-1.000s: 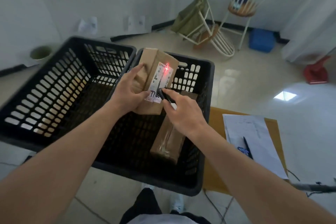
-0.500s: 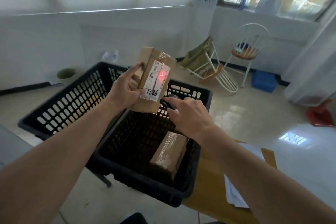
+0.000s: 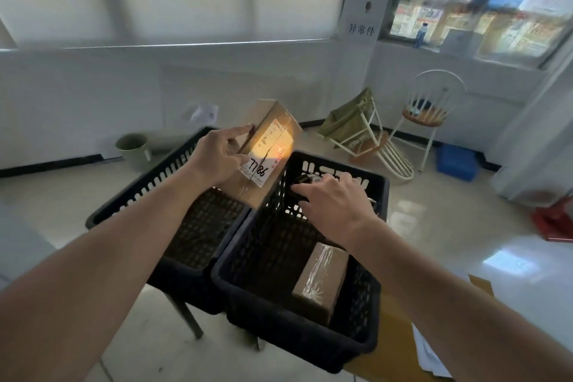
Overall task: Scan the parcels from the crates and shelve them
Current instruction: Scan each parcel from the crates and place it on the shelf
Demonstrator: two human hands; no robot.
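My left hand (image 3: 217, 155) grips a brown cardboard parcel (image 3: 279, 124) above the gap between two black crates. Its white label reads 7786, and a warm glow with a red cross lies on that label. My right hand (image 3: 335, 201) holds a small black scanner (image 3: 305, 180) over the right crate (image 3: 310, 338), pointed at the parcel. A second taped brown parcel (image 3: 322, 276) lies in the right crate. The left crate (image 3: 145, 192) holds nothing I can see.
A brown table edge (image 3: 393, 350) with white papers (image 3: 428, 357) is at the lower right. On the floor behind stand a green bin (image 3: 133, 149), a tipped chair (image 3: 372, 146), an upright white chair (image 3: 431, 115), a blue box (image 3: 455, 161) and a red object (image 3: 555, 220).
My left hand has raised the parcel higher and tilted it. The view has lifted towards the wall and window. The scan light on the label has widened into a warm glow.
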